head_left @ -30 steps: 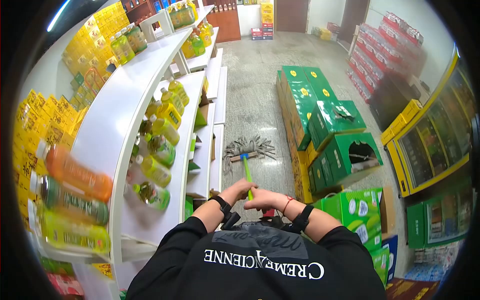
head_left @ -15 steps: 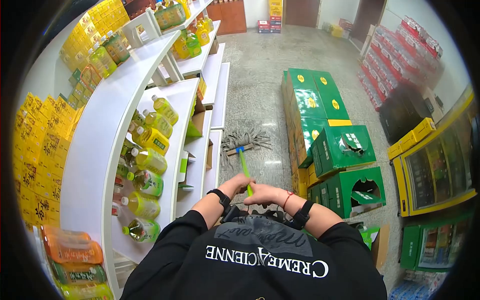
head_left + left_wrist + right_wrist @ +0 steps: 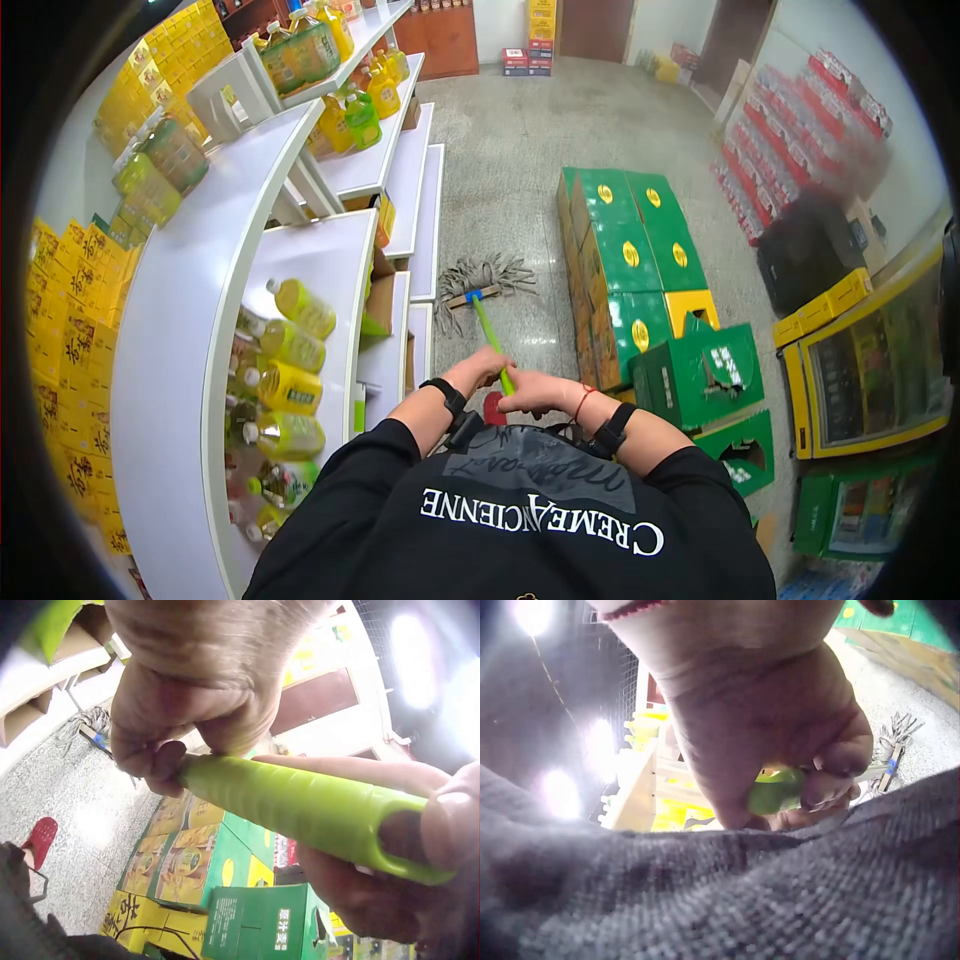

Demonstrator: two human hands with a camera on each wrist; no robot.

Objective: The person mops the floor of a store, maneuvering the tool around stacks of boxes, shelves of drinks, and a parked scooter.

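Note:
A mop with grey strands (image 3: 490, 275) and a blue clamp (image 3: 474, 297) lies against the floor, its green handle (image 3: 488, 330) slanting back to the person. The left hand (image 3: 480, 370) grips the handle farther down the pole; the right hand (image 3: 535, 391) holds its top end close to the body. In the left wrist view the left hand's fingers curl round the ribbed green grip (image 3: 285, 802), and the right hand (image 3: 375, 900) wraps its end. The right wrist view shows the right hand (image 3: 772, 720) closed round the green end (image 3: 776, 792), partly hidden by the fingers.
White shelves (image 3: 200, 330) with bottles (image 3: 290, 385) run along the left. Stacked green boxes (image 3: 625, 255) stand right of the mop, with a yellow-framed cooler (image 3: 870, 360) beyond. Grey floor (image 3: 510, 130) stretches ahead between them. A red shoe (image 3: 45, 836) shows below.
The shelves and boxes have shifted in the head view as the person moved. The mop head now appears slightly farther left, and both hands keep their grip on the handle.

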